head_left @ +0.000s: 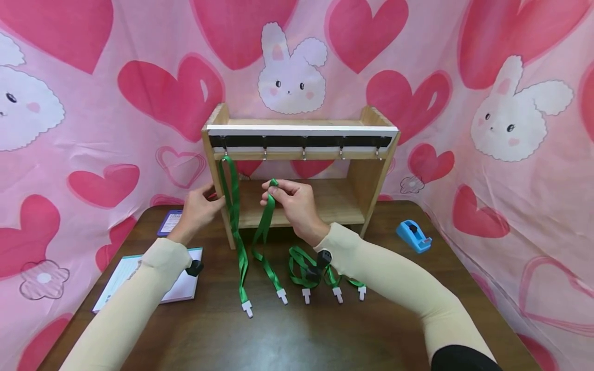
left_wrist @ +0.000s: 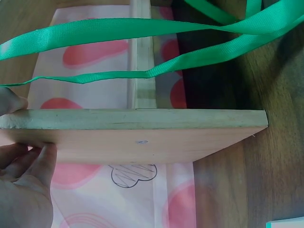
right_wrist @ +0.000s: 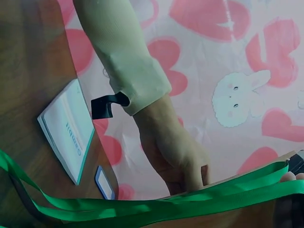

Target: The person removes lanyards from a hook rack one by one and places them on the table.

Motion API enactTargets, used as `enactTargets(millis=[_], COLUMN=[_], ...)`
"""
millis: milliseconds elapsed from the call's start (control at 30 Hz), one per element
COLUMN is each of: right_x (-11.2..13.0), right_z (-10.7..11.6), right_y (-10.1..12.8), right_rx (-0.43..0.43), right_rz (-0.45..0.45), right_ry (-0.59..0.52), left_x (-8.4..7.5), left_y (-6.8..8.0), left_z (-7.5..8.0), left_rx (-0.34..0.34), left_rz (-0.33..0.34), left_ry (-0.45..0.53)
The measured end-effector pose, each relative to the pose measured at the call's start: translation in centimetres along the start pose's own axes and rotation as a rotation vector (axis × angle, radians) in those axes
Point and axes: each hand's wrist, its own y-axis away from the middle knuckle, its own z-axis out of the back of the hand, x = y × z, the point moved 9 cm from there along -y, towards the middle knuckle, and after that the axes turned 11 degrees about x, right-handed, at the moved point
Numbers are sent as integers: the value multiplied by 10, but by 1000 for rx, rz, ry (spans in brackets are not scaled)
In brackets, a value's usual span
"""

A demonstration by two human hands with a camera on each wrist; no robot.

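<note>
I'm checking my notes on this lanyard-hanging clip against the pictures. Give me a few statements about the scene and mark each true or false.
1. One green lanyard already hangs from the leftmost hook of the wooden rack. True.
2. The right hand pinches the loop of a second lanyard. True.
3. The left hand holds the tape dispenser. False: it grips the rack's left side panel; the blue tape dispenser sits apart on the table, to the right.
4. All five hooks carry lanyards. False: only one does; other lanyards lie on the table.
</note>
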Motion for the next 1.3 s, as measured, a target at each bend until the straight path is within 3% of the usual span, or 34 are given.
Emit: enactTargets(millis=[567,1033,1300], right_x=[-15,-46,-67], right_z=[0,4,9], right_y=[19,30,33], right_rx=[60,125,118], right_rz=[-108,-198,-230], right_ry=[-32,15,33], left_x=[-2,-1,0], left_y=[-1,-1,-1], left_z=[2,1,0], left_rx=[-9,-14,-10], left_rz=[4,-18,-6], left_ry=[-3,-17,-27])
